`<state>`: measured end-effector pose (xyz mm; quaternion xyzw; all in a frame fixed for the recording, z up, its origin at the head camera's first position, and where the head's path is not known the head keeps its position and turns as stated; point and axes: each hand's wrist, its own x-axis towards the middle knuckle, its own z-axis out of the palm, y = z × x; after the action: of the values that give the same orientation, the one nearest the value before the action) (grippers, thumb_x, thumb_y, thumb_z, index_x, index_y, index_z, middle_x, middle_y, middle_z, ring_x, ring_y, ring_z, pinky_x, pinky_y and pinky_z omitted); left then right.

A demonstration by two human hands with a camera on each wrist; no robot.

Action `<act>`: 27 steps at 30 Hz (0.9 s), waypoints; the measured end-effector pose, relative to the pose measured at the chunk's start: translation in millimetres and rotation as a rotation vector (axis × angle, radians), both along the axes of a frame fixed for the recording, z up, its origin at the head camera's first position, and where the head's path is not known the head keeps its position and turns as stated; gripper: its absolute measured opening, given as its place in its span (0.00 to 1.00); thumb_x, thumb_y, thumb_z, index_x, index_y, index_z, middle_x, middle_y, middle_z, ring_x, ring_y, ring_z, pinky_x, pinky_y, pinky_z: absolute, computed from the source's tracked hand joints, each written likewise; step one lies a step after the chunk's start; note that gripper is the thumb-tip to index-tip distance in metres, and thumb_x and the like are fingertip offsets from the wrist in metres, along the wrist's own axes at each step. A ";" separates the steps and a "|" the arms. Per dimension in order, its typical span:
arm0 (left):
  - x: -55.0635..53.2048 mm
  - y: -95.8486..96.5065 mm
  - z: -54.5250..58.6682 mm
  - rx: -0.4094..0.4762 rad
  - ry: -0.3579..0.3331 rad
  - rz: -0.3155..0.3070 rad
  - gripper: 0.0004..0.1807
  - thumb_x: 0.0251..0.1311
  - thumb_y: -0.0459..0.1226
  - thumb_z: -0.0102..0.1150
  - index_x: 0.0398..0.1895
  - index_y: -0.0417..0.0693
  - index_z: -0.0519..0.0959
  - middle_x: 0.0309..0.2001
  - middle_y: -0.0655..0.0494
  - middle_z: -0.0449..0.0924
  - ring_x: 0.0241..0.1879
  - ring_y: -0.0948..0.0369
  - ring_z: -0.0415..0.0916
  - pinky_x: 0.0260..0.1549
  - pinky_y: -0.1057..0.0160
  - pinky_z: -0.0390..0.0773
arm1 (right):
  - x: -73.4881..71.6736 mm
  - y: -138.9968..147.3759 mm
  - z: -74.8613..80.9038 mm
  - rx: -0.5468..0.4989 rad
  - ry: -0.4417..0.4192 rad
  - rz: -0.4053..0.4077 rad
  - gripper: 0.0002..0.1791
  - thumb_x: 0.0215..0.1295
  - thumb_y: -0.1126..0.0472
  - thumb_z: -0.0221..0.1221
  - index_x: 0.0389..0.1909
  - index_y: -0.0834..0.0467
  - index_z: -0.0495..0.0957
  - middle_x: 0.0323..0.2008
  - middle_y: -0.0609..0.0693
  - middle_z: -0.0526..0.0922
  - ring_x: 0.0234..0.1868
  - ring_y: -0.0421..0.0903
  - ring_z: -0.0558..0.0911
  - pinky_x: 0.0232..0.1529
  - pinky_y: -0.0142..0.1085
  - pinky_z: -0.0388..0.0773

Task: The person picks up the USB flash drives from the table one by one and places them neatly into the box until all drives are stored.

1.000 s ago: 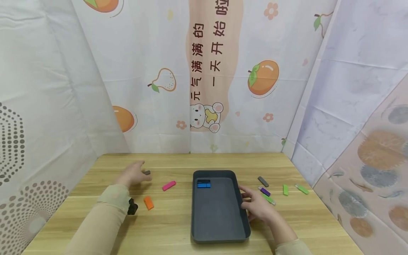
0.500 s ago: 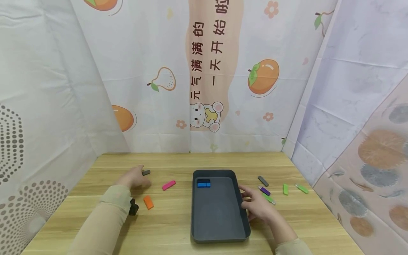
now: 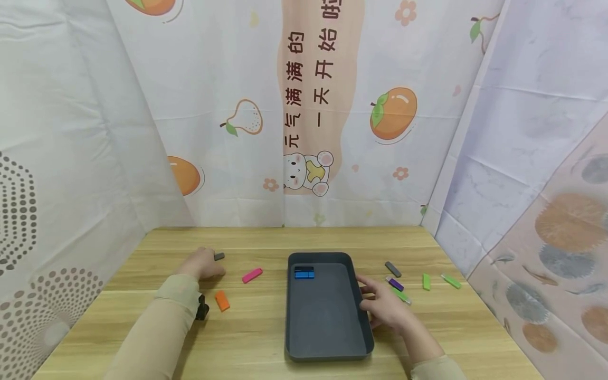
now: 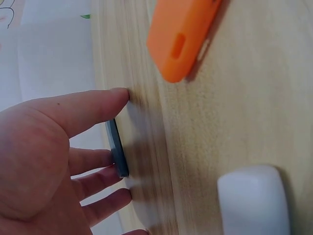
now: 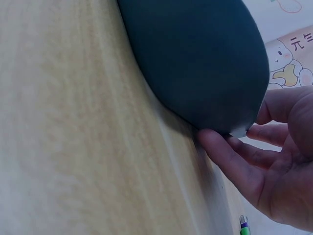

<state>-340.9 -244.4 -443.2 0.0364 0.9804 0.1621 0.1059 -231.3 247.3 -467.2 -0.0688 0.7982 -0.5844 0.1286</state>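
Note:
My left hand [image 3: 201, 262] reaches to the table's back left, beside a small dark grey USB stick [image 3: 219, 256]. In the left wrist view this stick [image 4: 117, 148] lies between the thumb and the fingertips, the thumb held apart from it. Nearer me is an orange USB stick [image 3: 221, 301], and a pink one [image 3: 252, 275] lies to the right. My right hand [image 3: 383, 305] rests against the right wall of a dark grey tray [image 3: 328, 357], fingertips at its rim. Inside the tray a blue USB stick [image 3: 304, 275] and a black one [image 3: 304, 269] lie side by side.
Right of the tray lie a grey stick [image 3: 392, 268], a purple one [image 3: 395, 284] over a green one [image 3: 401, 295], and two more green ones, one short [image 3: 426, 281], one long [image 3: 451, 281]. A white rounded object [image 4: 254, 200] shows in the left wrist view. Printed curtains [image 3: 228, 174] surround the table.
My left hand's fingers have lowered and drawn in slightly beside the dark grey USB stick, which stays where it was. My right hand and the tray have not moved.

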 end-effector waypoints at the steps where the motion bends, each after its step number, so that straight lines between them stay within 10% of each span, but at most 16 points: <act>1: -0.4 0.3 0.1 -0.007 0.000 0.001 0.40 0.55 0.47 0.65 0.61 0.21 0.70 0.58 0.23 0.68 0.52 0.37 0.72 0.55 0.39 0.75 | 0.1 -0.1 0.3 0.002 0.001 -0.001 0.43 0.59 0.73 0.58 0.78 0.61 0.58 0.64 0.72 0.69 0.55 0.63 0.79 0.28 0.54 0.86; 27: 1.3 0.1 5.3 -0.026 0.020 -0.006 0.04 0.55 0.32 0.61 0.32 0.39 0.80 0.31 0.48 0.76 0.31 0.51 0.71 0.32 0.55 0.72 | -0.6 0.1 -0.4 0.012 0.003 0.000 0.42 0.60 0.73 0.57 0.78 0.61 0.59 0.64 0.72 0.68 0.55 0.63 0.78 0.28 0.54 0.86</act>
<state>-339.6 -244.3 -437.9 0.0396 0.9833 0.1488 0.0972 -231.8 247.4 -467.6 -0.0686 0.8018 -0.5797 0.1278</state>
